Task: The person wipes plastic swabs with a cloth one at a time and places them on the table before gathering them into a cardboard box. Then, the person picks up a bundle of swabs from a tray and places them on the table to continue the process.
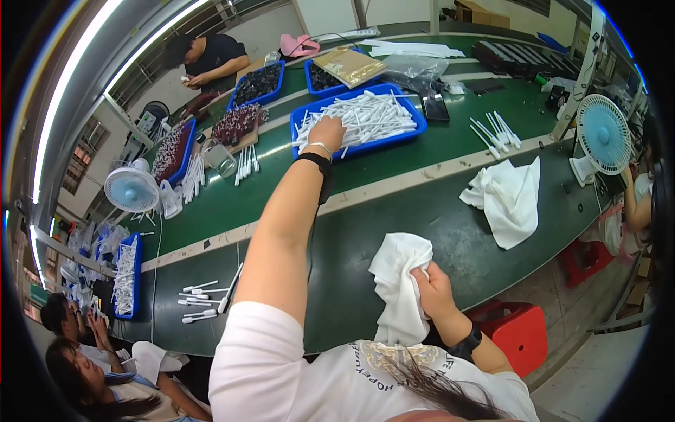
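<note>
My left hand (327, 133) reaches far forward over a blue tray (419, 131) heaped with white plastic sticks (376, 116), each with a thicker end. Its fingers curl down into the near left part of the heap, and what they pinch is hidden. In my right hand (434, 292), close to my body at the table's near edge, a crumpled white cloth (397, 271) is gripped between thumb and fingers. A second white cloth (510, 204) lies bunched on the table to the right. Several loose white sticks (200, 302) lie to the left of my left arm.
Blue trays of dark parts (259, 86) stand at the back. Fans (132, 188) stand left and right (603, 133). More sticks (496, 133) lie right of the tray. Co-workers sit at left (84, 380) and far back (211, 60). A red stool (517, 337) stands at right.
</note>
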Motion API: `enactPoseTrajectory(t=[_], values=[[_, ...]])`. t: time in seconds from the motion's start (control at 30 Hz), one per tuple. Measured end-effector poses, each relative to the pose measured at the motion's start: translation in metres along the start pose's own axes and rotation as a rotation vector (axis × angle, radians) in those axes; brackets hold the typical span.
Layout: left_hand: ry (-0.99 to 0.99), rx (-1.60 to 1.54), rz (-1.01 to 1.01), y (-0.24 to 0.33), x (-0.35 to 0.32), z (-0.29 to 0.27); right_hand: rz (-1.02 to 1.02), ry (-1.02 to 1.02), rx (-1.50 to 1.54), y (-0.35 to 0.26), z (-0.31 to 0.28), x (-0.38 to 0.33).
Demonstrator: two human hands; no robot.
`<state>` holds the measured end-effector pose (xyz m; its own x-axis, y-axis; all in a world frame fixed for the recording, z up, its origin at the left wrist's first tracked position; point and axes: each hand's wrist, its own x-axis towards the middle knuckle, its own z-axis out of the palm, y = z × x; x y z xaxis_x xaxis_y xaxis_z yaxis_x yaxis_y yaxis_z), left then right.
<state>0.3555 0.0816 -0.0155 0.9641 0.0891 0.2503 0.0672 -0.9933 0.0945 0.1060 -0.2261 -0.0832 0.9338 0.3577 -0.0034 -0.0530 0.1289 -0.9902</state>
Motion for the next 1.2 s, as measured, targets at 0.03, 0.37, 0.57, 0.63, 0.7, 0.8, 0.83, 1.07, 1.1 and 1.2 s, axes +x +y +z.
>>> enactPoseTrajectory(t=[0.03,0.37,0.57,0.63,0.7,0.8,0.83,1.07,1.1,1.2], values=[[0.005,-0.002,0.005,-0.003,0.009,0.009,0.017,0.013,-0.005,0.001,0.000,-0.001],[0.350,-0.085,0.200,-0.046,-0.009,-0.021,0.007,0.037,-0.011,0.007,0.003,0.005],[-0.572,-0.175,0.180,-0.063,-0.125,-0.110,-0.001,0.052,0.061,0.003,0.000,0.005],[-0.663,-0.128,0.113,-0.078,-0.176,-0.109,-0.007,0.025,0.031,0.007,0.002,0.005],[-0.673,-0.122,0.032,-0.092,-0.215,-0.091,-0.042,0.008,-0.030,0.007,0.004,0.006],[-0.385,-0.146,0.006,-0.114,-0.252,-0.069,-0.034,-0.031,0.032,0.011,0.008,0.004],[-0.352,-0.152,-0.028,-0.118,-0.257,-0.073,-0.024,-0.038,0.059,0.011,0.008,0.003],[-0.416,-0.074,-0.139,-0.121,-0.301,-0.078,-0.022,-0.024,0.146,0.008,0.008,-0.003],[-0.377,-0.059,-0.156,-0.117,-0.305,-0.075,-0.018,-0.024,0.144,0.007,0.010,-0.003],[-0.302,-0.036,-0.190,-0.114,-0.310,-0.069,0.042,-0.040,0.227,-0.001,0.017,-0.002]])
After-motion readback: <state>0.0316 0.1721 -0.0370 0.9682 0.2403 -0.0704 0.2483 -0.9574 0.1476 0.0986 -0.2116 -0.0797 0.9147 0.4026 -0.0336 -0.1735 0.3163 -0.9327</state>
